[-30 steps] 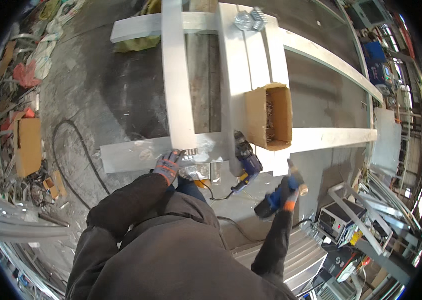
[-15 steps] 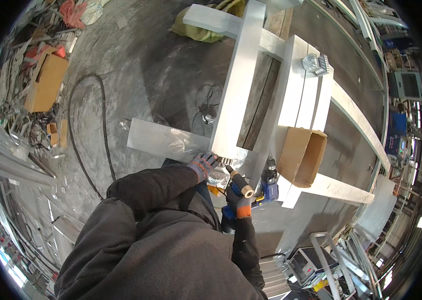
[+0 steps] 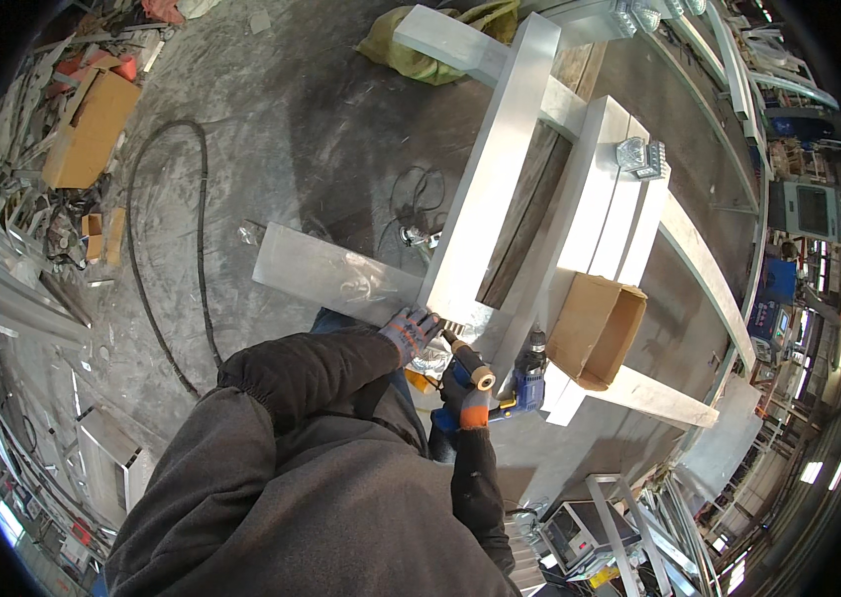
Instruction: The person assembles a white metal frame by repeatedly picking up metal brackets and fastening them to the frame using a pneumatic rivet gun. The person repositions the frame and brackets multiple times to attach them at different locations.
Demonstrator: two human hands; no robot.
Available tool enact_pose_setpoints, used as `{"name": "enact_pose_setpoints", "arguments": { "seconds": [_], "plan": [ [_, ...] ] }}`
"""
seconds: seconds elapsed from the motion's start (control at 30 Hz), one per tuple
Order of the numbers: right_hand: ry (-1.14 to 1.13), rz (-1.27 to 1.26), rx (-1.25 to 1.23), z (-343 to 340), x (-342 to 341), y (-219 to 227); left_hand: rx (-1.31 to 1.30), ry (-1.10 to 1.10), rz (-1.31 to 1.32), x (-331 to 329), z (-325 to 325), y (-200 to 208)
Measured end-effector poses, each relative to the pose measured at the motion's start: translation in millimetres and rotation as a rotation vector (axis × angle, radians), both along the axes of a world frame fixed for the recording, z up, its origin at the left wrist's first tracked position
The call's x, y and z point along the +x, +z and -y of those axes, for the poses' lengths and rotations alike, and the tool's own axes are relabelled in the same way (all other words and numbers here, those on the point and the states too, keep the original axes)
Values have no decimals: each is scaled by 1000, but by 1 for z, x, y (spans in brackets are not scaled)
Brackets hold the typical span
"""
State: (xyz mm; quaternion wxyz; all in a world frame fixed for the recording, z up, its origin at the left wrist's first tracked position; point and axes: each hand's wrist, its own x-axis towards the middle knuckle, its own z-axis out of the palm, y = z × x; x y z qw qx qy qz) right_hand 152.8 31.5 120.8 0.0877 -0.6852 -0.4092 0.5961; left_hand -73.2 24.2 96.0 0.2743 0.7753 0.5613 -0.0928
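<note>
My left hand (image 3: 410,332), in a grey glove with orange trim, lies with its fingers spread at the near end of a long white metal beam (image 3: 488,189). Just under the fingers sits a small ridged metal piece (image 3: 452,327) against that end. My right hand (image 3: 460,393), gloved in dark and orange, is closed round a blue handheld power tool with a dark barrel (image 3: 467,360) and a brass-coloured rear end. Its nose points at the beam end, close to the left fingertips; contact cannot be made out. Right of it stands a blue drill (image 3: 530,374).
An open cardboard box (image 3: 595,333) sits on the near ends of several white beams (image 3: 590,189). Clear-wrapped metal parts (image 3: 641,157) lie further along them. A flat metal bar (image 3: 326,271) crosses leftward. On the floor, a black hose (image 3: 204,209) loops near scrap and cartons (image 3: 92,134).
The whole view has shifted slightly, bringing more metal parts in at the top. Both hands stay at the beam end, the tool's nose still pointed there.
</note>
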Motion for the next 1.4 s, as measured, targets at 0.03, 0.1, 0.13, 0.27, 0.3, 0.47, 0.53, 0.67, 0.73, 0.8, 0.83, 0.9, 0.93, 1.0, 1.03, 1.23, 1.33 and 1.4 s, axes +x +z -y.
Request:
{"name": "enact_pose_setpoints", "arguments": {
  "seconds": [0.03, 0.1, 0.13, 0.27, 0.3, 0.47, 0.53, 0.67, 0.73, 0.8, 0.83, 0.9, 0.93, 1.0, 1.03, 1.23, 1.33, 1.4],
  "plan": [
    [-119, -164, -17, 0, 1, -1, 13, -12, -8, 0, 0, 0],
    [-319, -364, -63, -1, 1, -2, 39, -34, -28, -1, 1, 0],
    [-245, -311, -14, 0, 1, -3, 38, -42, -35, -1, 1, 0],
    [230, 101, 152, 2, -2, 2, 27, -34, -27, -1, 1, 1],
    [284, 194, 116, 2, -3, 4, 20, -26, -16, -1, 0, 2],
    [233, 97, 165, 0, -13, 22, 17, -7, 8, -1, -1, 4],
    [218, 154, 130, -1, -16, 27, 38, -10, 3, -1, 0, 4],
    [176, 51, 294, -2, -21, 33, 55, 12, 18, 0, 2, 0],
    [172, 31, 383, -3, -22, 35, 82, 28, 34, 1, 3, -2],
    [227, 167, 225, -6, -22, 37, 86, 42, 51, 2, 4, -4],
    [253, 257, 137, -8, -22, 38, 87, 33, 44, 2, 4, -4],
    [244, 183, 158, -10, -23, 41, 82, 12, 30, 2, 3, -6],
    [236, 192, 134, -11, -24, 42, 66, 6, 33, 2, 3, -6],
    [228, 185, 140, -11, -26, 44, 78, 10, 43, 1, 3, -6],
    [229, 208, 104, -11, -26, 45, 70, 0, 36, 1, 3, -6],
    [290, 163, 184, -10, -24, 42, 53, 3, 27, -1, 2, 1],
    [253, 253, 41, -8, -23, 27, 2, 67, 86, -2, -1, 2],
    [284, 104, 284, -8, -25, 14, -4, 227, 223, -3, -3, 3]
  ]
}}
